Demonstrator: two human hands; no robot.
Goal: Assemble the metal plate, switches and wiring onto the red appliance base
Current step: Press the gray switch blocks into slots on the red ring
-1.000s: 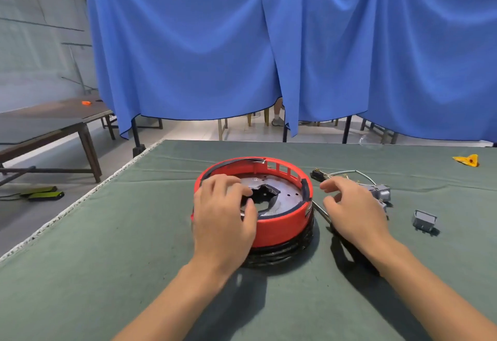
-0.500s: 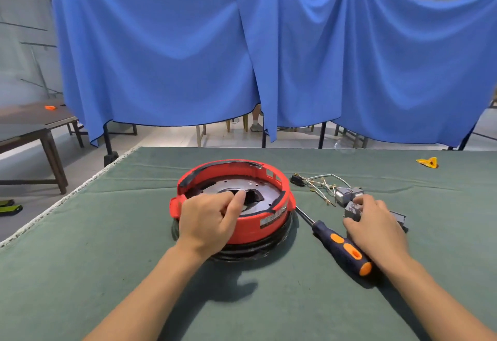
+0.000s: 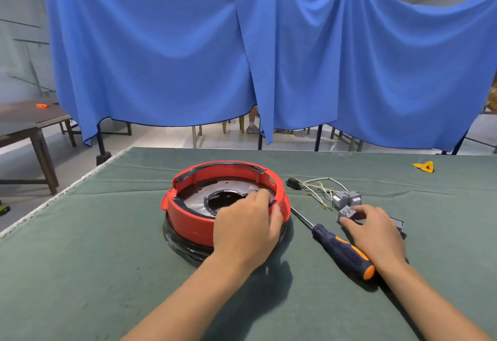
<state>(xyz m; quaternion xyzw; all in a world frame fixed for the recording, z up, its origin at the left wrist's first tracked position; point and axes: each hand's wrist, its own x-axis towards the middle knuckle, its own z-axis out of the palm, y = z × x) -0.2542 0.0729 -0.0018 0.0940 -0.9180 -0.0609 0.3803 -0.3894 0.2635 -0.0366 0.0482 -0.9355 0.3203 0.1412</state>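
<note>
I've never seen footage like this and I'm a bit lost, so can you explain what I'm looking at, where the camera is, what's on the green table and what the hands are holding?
There is no machine here: a person works with bare hands, and one wide-angle camera on their head looks forward and down, so both forearms reach in from the bottom. On the green-covered table stands a round red appliance base with a dark metal plate lying inside it. The left hand grips the base's near right rim, fingers reaching over onto the plate. To the right lie a screwdriver with a dark and orange handle, a bundle of wires, and small grey switches. The right hand pinches one grey switch. A small yellow piece sits far right. Blue curtains hang behind.
</note>
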